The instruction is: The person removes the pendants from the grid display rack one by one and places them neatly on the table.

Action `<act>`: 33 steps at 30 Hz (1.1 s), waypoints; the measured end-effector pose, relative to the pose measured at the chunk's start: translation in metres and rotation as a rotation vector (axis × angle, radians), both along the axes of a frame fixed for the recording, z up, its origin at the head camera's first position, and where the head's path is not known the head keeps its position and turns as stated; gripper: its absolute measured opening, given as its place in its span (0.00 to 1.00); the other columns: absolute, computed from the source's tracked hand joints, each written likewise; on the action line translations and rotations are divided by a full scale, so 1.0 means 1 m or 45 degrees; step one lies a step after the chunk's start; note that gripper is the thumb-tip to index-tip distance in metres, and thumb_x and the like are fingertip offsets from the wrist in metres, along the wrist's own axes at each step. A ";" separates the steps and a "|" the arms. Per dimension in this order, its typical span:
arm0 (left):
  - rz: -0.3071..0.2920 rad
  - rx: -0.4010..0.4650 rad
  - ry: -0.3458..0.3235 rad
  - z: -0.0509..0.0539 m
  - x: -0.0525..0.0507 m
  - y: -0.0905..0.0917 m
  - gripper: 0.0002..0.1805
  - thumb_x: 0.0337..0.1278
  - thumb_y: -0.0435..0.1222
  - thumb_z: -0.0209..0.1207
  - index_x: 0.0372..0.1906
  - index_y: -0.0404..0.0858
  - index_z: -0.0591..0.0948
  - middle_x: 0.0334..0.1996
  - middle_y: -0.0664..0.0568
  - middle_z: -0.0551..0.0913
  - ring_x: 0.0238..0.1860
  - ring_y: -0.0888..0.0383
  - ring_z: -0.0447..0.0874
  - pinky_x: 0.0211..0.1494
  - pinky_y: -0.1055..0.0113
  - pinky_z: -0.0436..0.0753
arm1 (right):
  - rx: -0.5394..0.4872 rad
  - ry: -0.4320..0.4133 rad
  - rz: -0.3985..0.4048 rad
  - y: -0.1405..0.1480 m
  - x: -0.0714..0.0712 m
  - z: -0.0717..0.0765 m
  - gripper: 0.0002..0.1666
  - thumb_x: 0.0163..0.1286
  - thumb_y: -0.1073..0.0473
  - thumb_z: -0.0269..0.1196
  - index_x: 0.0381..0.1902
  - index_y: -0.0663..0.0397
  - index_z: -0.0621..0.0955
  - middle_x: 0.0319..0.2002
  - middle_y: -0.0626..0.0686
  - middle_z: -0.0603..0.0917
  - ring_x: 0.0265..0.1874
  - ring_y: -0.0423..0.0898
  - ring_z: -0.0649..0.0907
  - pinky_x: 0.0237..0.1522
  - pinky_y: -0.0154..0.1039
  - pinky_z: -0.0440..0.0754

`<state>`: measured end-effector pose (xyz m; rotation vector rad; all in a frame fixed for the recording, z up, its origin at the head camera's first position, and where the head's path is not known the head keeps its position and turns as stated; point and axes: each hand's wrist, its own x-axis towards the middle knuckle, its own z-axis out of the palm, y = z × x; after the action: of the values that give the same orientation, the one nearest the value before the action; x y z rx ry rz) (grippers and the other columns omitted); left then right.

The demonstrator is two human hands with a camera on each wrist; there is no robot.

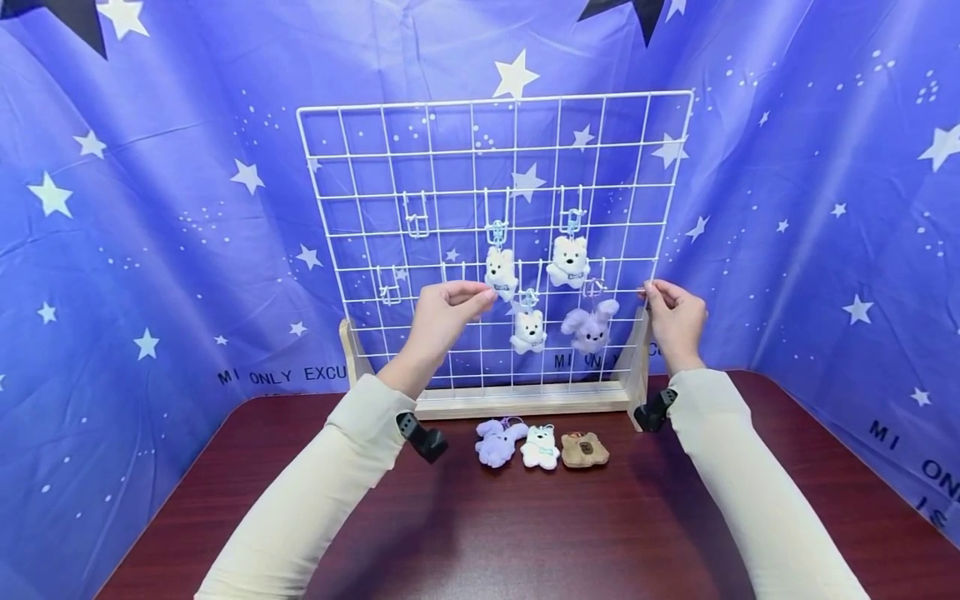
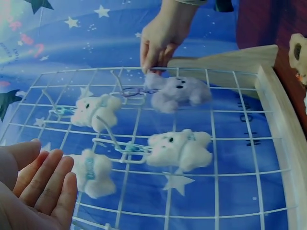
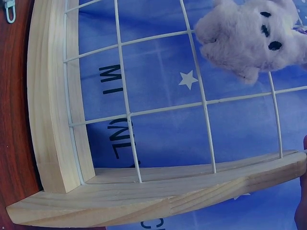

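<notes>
A white wire grid rack [image 1: 450,150] stands upright in a wooden base [image 1: 517,402]. Three white bear plush keychains [image 1: 570,262] and a purple bunny plush keychain [image 1: 591,327] hang from its hooks. My left hand [image 1: 448,318] is in front of the grid beside the left-hand white bear [image 1: 500,268]; the left wrist view shows its fingers [image 2: 45,184] fairly straight, with nothing held. With thumb and fingers, my right hand [image 1: 677,321] pinches the grid's right edge, just above the wooden upright [image 3: 201,191]. The right wrist view shows only a sliver of that hand.
On the dark red table [image 1: 525,533] before the base lie a purple bunny plush [image 1: 497,443], a white bear plush [image 1: 541,450] and a brown plush [image 1: 585,450]. Further hooks [image 1: 416,221] without plushes are on the grid's left side. A blue star-patterned cloth [image 1: 150,250] surrounds the table.
</notes>
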<state>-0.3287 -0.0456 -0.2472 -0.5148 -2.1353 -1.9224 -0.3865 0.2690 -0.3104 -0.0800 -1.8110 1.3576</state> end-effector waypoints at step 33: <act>0.585 -0.175 0.216 0.037 -0.041 0.037 0.10 0.53 0.35 0.65 0.40 0.36 0.85 0.35 0.48 0.87 0.38 0.57 0.85 0.44 0.68 0.79 | 0.020 0.019 -0.005 0.002 -0.003 -0.001 0.15 0.65 0.57 0.63 0.42 0.64 0.85 0.19 0.25 0.77 0.23 0.24 0.78 0.24 0.22 0.69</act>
<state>-0.3694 -0.0083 -0.2104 -0.1770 -2.0615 -1.4407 -0.3891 0.2705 -0.3113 -0.0648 -1.8083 1.3380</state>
